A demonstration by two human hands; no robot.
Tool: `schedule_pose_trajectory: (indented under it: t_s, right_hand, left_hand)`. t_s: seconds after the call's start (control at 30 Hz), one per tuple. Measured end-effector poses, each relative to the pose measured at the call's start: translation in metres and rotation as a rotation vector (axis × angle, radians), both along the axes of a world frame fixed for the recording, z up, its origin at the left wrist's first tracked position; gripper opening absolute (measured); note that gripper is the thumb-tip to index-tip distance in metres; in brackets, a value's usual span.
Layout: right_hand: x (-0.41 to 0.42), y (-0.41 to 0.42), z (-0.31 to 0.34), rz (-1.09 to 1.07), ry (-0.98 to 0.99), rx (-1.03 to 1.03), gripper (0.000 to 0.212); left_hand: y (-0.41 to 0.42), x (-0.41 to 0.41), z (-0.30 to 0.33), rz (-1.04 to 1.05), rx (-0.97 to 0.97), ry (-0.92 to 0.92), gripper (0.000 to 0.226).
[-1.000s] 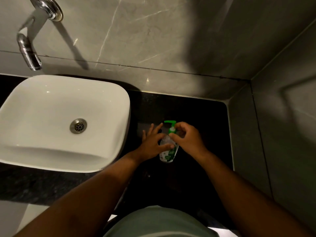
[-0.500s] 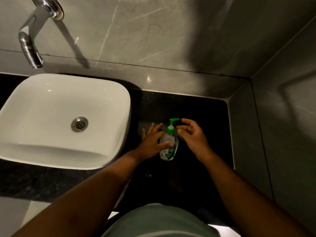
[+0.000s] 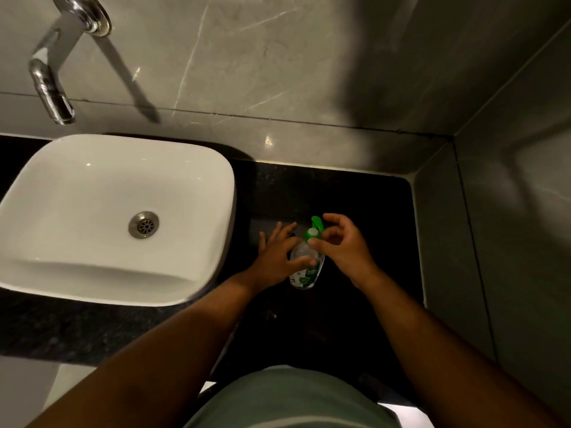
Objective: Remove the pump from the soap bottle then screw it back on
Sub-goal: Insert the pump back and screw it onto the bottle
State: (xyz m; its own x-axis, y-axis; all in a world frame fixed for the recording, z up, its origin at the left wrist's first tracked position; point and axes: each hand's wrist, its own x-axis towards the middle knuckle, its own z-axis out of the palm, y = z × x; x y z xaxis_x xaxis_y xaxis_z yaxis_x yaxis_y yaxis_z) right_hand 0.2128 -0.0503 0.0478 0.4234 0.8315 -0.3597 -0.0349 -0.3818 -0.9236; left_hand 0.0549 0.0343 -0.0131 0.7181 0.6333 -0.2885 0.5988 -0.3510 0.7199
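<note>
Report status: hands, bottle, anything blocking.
Left hand steadying soap bottle upright on counter. Right hand fingers at green pump collar; firm grip unclear. Pump on bottle. Nothing in the way; sink apart to the left.

A bathroom: a white basin (image 3: 117,217) with a metal drain (image 3: 144,225) sits on a dark stone tabletop (image 3: 355,199), a chrome tap (image 3: 51,84) juts from grey marble-look wall tiles (image 3: 278,57), and a soap bottle (image 3: 306,267) stands beside the basin.

soap bottle (image 3: 304,270) on counter (image 3: 355,196), right of sink (image 3: 117,211).
</note>
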Motion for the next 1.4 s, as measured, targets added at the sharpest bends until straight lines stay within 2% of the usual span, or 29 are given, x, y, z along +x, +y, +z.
schedule_pose_trajectory:
  t_s: [0.07, 0.17, 0.27, 0.33, 0.37, 0.47, 0.6, 0.73, 0.8, 0.9, 0.93, 1.0, 1.07, 1.17, 1.3, 1.4]
  right_hand:
    - [0.001, 0.001, -0.001, 0.034, -0.039, -0.029, 0.065]
    - [0.002, 0.005, -0.003, 0.155, 0.072, -0.089, 0.059]
    - [0.004, 0.011, -0.005, 0.219, 0.111, -0.098, 0.04]
    - [0.002, 0.012, -0.007, 0.2, 0.065, -0.058, 0.023]
    - [0.001, 0.012, -0.007, 0.174, 0.023, -0.054, 0.021]
    - [0.002, 0.009, -0.01, 0.121, -0.07, -0.07, 0.034]
    - [0.006, 0.006, -0.012, 0.154, 0.113, -0.018, 0.036]
    - [0.006, 0.01, -0.016, 0.134, -0.063, -0.078, 0.028]
    - [0.005, 0.012, -0.018, 0.106, -0.127, -0.08, 0.037]
    - [0.003, 0.013, -0.017, 0.176, -0.02, -0.111, 0.049]
    - [0.003, 0.012, -0.017, 0.205, 0.047, -0.111, 0.049]
    - [0.004, 0.01, -0.017, 0.227, 0.096, -0.078, 0.036]
    - [0.002, 0.009, -0.015, 0.175, -0.003, -0.077, 0.027]
    - [-0.002, 0.01, -0.018, 0.059, -0.158, -0.082, 0.033]
    - [-0.001, 0.009, -0.02, 0.075, 0.073, -0.03, 0.032]
    - [0.004, 0.007, -0.022, 0.107, 0.026, -0.076, 0.032]
  left_hand:
    - [0.0, 0.0, 0.003, -0.007, -0.017, 0.004, 0.072]
    - [-0.001, 0.0, 0.005, -0.012, -0.03, 0.008, 0.065]
    - [0.0, 0.001, 0.007, -0.028, -0.023, 0.022, 0.066]
    - [0.0, 0.001, 0.008, -0.028, -0.027, 0.017, 0.067]
    - [0.0, 0.001, 0.009, -0.033, -0.034, 0.005, 0.067]
    - [0.0, 0.001, 0.007, -0.035, -0.054, -0.015, 0.066]
    - [0.004, 0.0, 0.002, -0.007, -0.029, 0.016, 0.06]
    - [0.004, 0.001, 0.003, -0.03, -0.021, 0.017, 0.067]
    - [0.004, 0.003, 0.004, -0.026, -0.02, 0.025, 0.071]
    - [0.003, 0.003, 0.004, -0.016, -0.032, 0.017, 0.071]
    - [0.003, 0.002, 0.004, -0.016, -0.029, 0.016, 0.072]
    - [0.004, 0.002, 0.003, -0.021, -0.024, 0.01, 0.071]
    - [0.003, 0.002, 0.002, -0.029, -0.031, -0.001, 0.069]
    - [0.001, 0.004, 0.001, -0.029, -0.041, -0.008, 0.069]
    - [0.003, 0.003, -0.002, 0.0, -0.031, -0.005, 0.069]
    - [0.004, 0.003, -0.005, -0.016, -0.011, 0.002, 0.076]
